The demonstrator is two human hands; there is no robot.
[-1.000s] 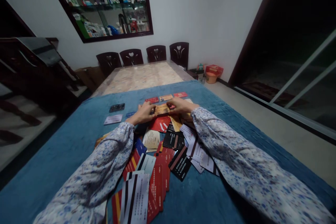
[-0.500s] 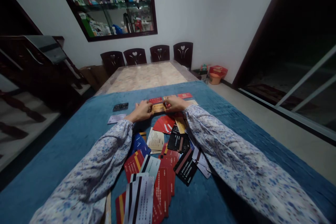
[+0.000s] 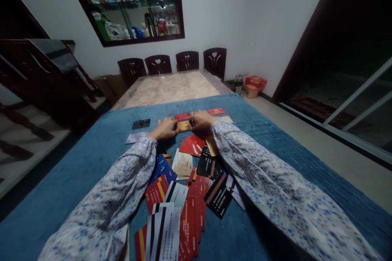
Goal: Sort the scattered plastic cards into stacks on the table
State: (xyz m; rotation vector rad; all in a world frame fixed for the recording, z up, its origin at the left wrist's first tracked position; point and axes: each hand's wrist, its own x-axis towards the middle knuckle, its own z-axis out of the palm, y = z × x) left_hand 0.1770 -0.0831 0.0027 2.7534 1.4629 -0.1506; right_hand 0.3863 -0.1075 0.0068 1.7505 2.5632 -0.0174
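Note:
A gold card [image 3: 183, 125] lies on the blue cloth, its left and right ends between my two hands. My left hand [image 3: 164, 128] has its fingers closed at the left end. At the right end, the fingers of my right hand [image 3: 201, 120] are closed on it, and they hide part of it. Just beyond is a red card [image 3: 182, 116]. Nearer to me spreads a loose pile: red cards [image 3: 192, 145], cream cards [image 3: 183, 164], black cards [image 3: 219, 196], blue cards [image 3: 163, 169] and white striped cards [image 3: 163, 234].
A black card [image 3: 141, 124] and a pale lilac card [image 3: 135, 138] lie left of my left hand. Another red card [image 3: 217, 111] and a cream card [image 3: 227, 119] are past my right hand. Blue cloth [image 3: 275, 142] covers the near table; chairs [image 3: 187, 61] stand at its far end.
My right hand has shifted slightly left along the gold card and covers more of the card behind it. My left hand stays at the card's left end. The view has moved slightly.

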